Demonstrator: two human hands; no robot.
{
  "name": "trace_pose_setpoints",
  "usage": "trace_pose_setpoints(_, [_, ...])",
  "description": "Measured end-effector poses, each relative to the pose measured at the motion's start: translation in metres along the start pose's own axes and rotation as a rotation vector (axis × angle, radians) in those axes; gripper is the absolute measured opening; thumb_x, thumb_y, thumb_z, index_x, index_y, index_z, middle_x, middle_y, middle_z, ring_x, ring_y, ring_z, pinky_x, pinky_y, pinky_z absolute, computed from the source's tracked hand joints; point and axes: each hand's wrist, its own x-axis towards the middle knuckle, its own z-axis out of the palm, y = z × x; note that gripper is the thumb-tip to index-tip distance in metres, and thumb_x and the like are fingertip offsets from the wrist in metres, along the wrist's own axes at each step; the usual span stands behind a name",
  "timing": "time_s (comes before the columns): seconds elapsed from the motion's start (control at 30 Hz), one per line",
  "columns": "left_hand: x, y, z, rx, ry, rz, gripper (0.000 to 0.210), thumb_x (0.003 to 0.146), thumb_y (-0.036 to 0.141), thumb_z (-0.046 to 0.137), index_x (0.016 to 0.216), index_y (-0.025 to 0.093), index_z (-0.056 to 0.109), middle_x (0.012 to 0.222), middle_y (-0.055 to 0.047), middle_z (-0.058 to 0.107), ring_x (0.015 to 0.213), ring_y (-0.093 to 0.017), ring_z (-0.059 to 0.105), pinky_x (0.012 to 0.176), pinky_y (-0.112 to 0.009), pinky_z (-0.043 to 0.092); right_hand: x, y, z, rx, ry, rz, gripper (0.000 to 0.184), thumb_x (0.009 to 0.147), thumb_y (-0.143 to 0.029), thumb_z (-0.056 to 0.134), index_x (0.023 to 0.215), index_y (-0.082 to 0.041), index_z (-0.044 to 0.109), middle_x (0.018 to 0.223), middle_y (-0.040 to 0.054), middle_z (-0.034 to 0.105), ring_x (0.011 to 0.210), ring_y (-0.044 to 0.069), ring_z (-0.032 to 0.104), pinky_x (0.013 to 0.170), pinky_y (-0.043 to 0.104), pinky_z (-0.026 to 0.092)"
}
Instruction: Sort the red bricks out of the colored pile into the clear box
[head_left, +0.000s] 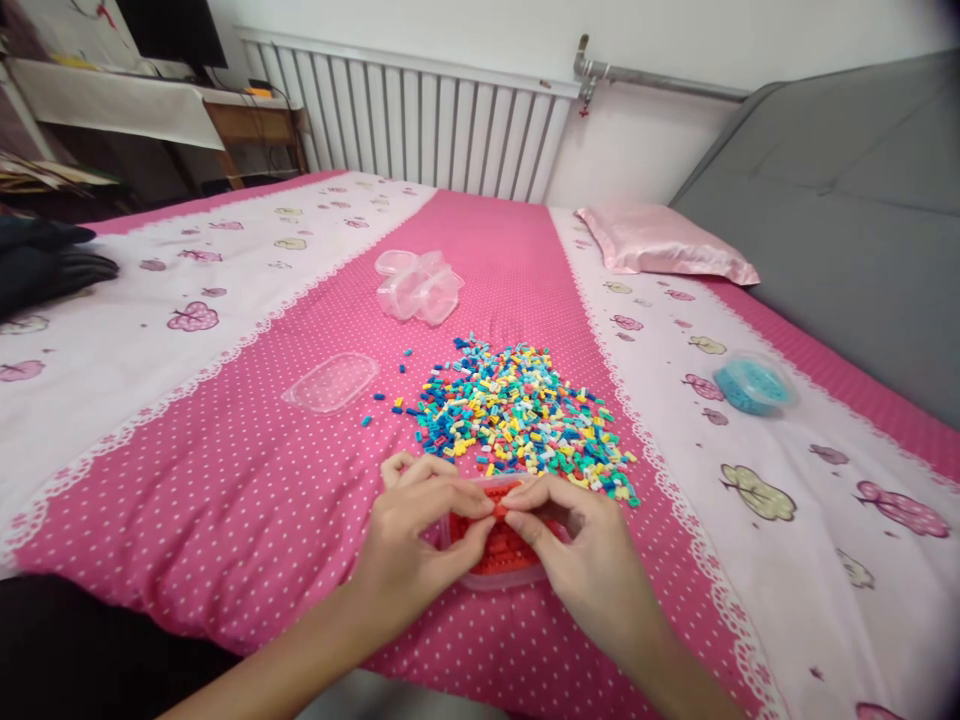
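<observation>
My left hand [420, 525] and my right hand [581, 540] meet above a clear plastic container [510, 580] near the bed's front edge. Between the thumb and finger of each hand is a small red building brick [499, 511], pinched from both sides. Inside the container lie many red bricks [499, 555], partly hidden by my hands. Just beyond it spreads a large pile of small bricks [525, 405] in blue, green, yellow, white and other colours. A few stray blue and yellow bricks lie left of the pile.
A clear lid [334, 383] lies flat on the pink bedspread [300, 500], left of the pile. Stacked clear containers [420, 288] sit farther back. At right stands a container of light blue bricks [750, 384]. A pink pillow [664, 243] lies by the grey headboard [840, 200].
</observation>
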Motion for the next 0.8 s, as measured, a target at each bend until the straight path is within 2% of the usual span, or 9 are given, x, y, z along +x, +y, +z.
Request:
trace_pose_setpoints(0.13, [0.001, 0.0, -0.001, -0.039, -0.022, -0.062, 0.013, 0.083, 0.012, 0.071, 0.079, 0.024, 0.067, 0.082, 0.004, 0.076, 0.08, -0.017, 0.066, 0.082, -0.041, 0.038, 0.0, 0.002, 0.002, -0.003, 0.016, -0.032, 0.008, 0.084, -0.02, 0.065, 0.078, -0.024, 0.068, 0.084, 0.0012, 0.076, 0.085, 0.019, 0.073, 0.079, 0.034, 0.057])
trace_pose_setpoints(0.47, [0.01, 0.0, -0.009, 0.067, -0.046, -0.012, 0.013, 0.083, 0.012, 0.071, 0.082, 0.025, 0.068, 0.084, 0.008, 0.076, 0.079, -0.016, 0.062, 0.084, -0.039, 0.027, 0.007, -0.01, -0.01, -0.229, -0.073, -0.083, 0.023, 0.084, -0.01, 0.065, 0.096, -0.026, 0.076, 0.1, 0.0, 0.079, 0.094, 0.018, 0.073, 0.087, 0.034, 0.054])
trace_pose_setpoints(0.57, [0.01, 0.001, -0.009, 0.06, -0.074, 0.013, 0.015, 0.084, 0.012, 0.072, 0.086, 0.026, 0.07, 0.08, 0.009, 0.074, 0.078, -0.016, 0.061, 0.082, -0.038, 0.026, 0.006, -0.008, -0.008, -0.23, -0.058, -0.122, 0.022, 0.086, -0.01, 0.064, 0.094, -0.026, 0.076, 0.097, -0.0011, 0.08, 0.091, 0.017, 0.074, 0.084, 0.031, 0.055])
trace_pose_setpoints(0.7, [0.007, -0.004, -0.011, 0.065, -0.087, 0.003, 0.005, 0.088, 0.028, 0.076, 0.092, 0.028, 0.072, 0.081, 0.007, 0.072, 0.079, -0.016, 0.06, 0.081, -0.037, 0.027, 0.005, -0.006, -0.012, -0.308, -0.066, -0.19, 0.02, 0.084, -0.007, 0.064, 0.087, -0.024, 0.074, 0.093, -0.0002, 0.078, 0.087, 0.017, 0.073, 0.081, 0.03, 0.055])
trace_pose_setpoints(0.8, [0.006, -0.013, -0.018, 0.054, -0.09, -0.046, 0.008, 0.097, 0.032, 0.065, 0.096, 0.027, 0.071, 0.088, 0.005, 0.073, 0.084, -0.017, 0.06, 0.084, -0.037, 0.028, 0.004, -0.006, -0.016, -0.443, -0.081, -0.198, 0.022, 0.08, -0.001, 0.065, 0.084, -0.022, 0.072, 0.093, 0.0021, 0.075, 0.087, 0.018, 0.07, 0.079, 0.032, 0.054])
